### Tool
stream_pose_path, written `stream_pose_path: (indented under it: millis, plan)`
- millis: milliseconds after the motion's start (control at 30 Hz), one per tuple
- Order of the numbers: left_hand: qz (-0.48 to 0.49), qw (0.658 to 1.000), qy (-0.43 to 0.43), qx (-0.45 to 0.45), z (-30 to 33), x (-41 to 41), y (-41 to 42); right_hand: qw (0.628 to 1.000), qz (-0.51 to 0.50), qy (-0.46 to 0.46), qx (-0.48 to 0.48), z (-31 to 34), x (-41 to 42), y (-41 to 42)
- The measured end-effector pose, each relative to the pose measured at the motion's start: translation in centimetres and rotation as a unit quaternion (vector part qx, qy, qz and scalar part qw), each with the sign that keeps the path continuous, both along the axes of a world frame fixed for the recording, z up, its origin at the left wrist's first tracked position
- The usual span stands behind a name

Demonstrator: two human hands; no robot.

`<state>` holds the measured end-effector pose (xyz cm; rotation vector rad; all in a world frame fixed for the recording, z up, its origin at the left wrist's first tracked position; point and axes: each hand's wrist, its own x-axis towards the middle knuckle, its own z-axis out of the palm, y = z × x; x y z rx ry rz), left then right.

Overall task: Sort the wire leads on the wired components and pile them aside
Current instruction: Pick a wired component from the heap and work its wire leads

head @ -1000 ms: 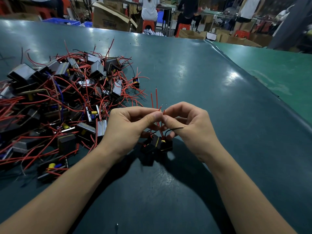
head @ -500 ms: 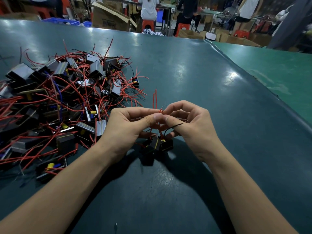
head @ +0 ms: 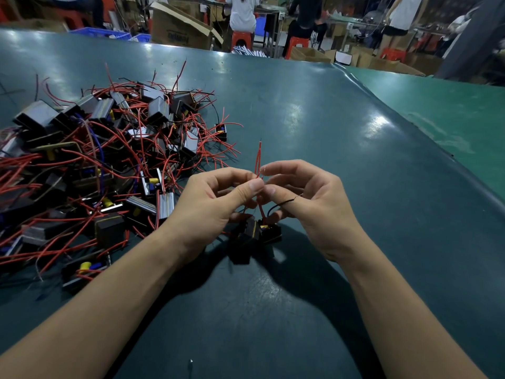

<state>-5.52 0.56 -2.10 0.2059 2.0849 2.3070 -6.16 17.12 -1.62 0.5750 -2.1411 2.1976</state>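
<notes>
A small black wired component [head: 262, 233] hangs just above the dark green table [head: 314, 149], below my two hands. Its red leads [head: 258, 157] stick up together between my fingertips. My left hand [head: 210, 203] pinches these red leads with thumb and forefinger. My right hand [head: 314, 203] pinches them from the other side, and a thin black lead [head: 281, 203] curls across its palm. A big tangled pile of wired components [head: 103, 170] with red wires lies to the left of my left hand.
A lone small component [head: 221, 131] sits at the pile's right edge. A lighter green table [head: 451, 113] adjoins on the right. Cardboard boxes [head: 177, 28], red stools and seated people stand beyond the far edge.
The two red leads, spread apart a second ago, now stand pressed together. Both hands stay at the same spot, fingertips shifting slightly on the wires.
</notes>
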Motion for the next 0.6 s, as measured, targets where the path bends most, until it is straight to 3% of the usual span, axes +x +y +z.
stream_pose_path:
  millis: [300, 600]
  plan:
    - [-0.002, 0.984, 0.125, -0.129, -0.24, 0.06, 0.16, 0.998, -0.044, -0.024, 0.036, 0.04, -0.11, 0.29]
    - [-0.005, 0.989, 0.118, -0.093, -0.62, -0.20, 0.44, 0.998, -0.065, -0.018, 0.016, 0.17, 0.06, 0.25]
